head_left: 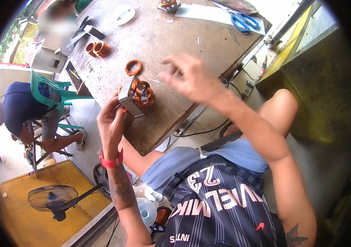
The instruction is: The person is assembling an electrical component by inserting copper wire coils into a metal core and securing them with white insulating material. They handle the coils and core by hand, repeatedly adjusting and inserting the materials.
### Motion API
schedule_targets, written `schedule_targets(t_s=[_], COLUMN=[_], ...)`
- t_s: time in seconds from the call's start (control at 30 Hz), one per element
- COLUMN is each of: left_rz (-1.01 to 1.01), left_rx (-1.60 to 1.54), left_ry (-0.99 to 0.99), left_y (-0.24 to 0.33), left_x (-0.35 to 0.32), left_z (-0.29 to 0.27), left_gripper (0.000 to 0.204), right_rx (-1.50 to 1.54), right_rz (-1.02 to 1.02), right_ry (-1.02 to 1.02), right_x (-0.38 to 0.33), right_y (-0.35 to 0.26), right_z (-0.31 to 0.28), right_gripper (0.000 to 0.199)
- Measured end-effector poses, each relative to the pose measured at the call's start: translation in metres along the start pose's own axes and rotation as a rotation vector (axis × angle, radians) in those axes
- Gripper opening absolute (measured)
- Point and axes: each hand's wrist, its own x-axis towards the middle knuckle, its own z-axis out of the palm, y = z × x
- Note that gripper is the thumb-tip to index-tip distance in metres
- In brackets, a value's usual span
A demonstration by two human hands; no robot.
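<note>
My left hand (110, 119) grips the grey steel motor stator wound with copper coils (136, 95) by its laminated block at the worn wooden counter (159, 37) edge, heavy-looking, windings likely fragile, while my right hand (187, 76) hovers spread, empty.

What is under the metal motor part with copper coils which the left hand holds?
The motor part rests on the worn wooden table, left hand gripping its side. Its underside is covered.
</note>
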Motion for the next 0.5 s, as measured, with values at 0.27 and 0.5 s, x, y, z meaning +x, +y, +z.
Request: schedule_targets(t_s=[0.27, 0.5], left_rz=[0.095, 0.384], left_rx=[-0.023, 0.284], left_ry=[0.322, 0.09], left_y=[0.021, 0.09], left_x=[-0.091, -0.087], left_z=[0.026, 0.115], left_gripper=[0.02, 0.036], right_rx=[-0.87, -0.606], right_rz=[0.063, -0.45], right_ry=[0.2, -0.157], right_x=[0.077, 0.003], right_y=[0.112, 0.052], right_z=[-0.063, -0.044], right_gripper=[0.055, 0.057])
